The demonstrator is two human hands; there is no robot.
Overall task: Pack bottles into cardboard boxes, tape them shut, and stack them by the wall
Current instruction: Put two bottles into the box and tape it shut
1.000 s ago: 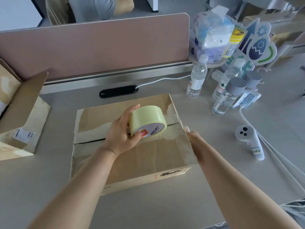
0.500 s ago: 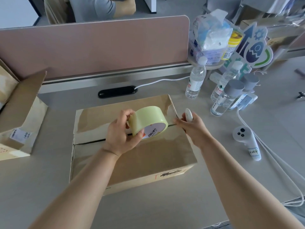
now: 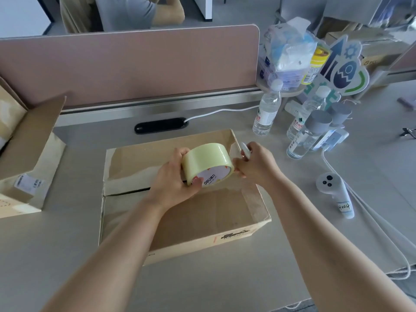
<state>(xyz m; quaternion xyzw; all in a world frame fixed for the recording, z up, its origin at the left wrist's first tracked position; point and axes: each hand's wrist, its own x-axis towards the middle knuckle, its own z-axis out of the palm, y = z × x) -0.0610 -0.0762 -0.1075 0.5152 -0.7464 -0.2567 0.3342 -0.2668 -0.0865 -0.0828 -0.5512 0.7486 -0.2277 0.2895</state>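
Note:
A closed cardboard box (image 3: 202,219) lies flat on the desk, its top flaps meeting along a dark seam. Above it my left hand (image 3: 173,183) grips a roll of pale yellow tape (image 3: 206,158). My right hand (image 3: 258,167) is just right of the roll, fingers curled round a small white tool (image 3: 245,150), with its fingertips touching the roll's edge. Clear water bottles stand at the back right: one with a white cap (image 3: 266,111), another white-capped one (image 3: 309,113) and a grey-capped one (image 3: 308,136).
An open cardboard box (image 3: 27,154) sits at the left edge. A white controller (image 3: 335,192) and white cables (image 3: 371,224) lie on the right. The pink divider panel (image 3: 135,64) closes off the back; a person sits behind it. Packets and a sign crowd the back right corner.
My right hand rose from the box's right edge with the small white tool and came left to the tape roll. My left hand kept the roll over the box.

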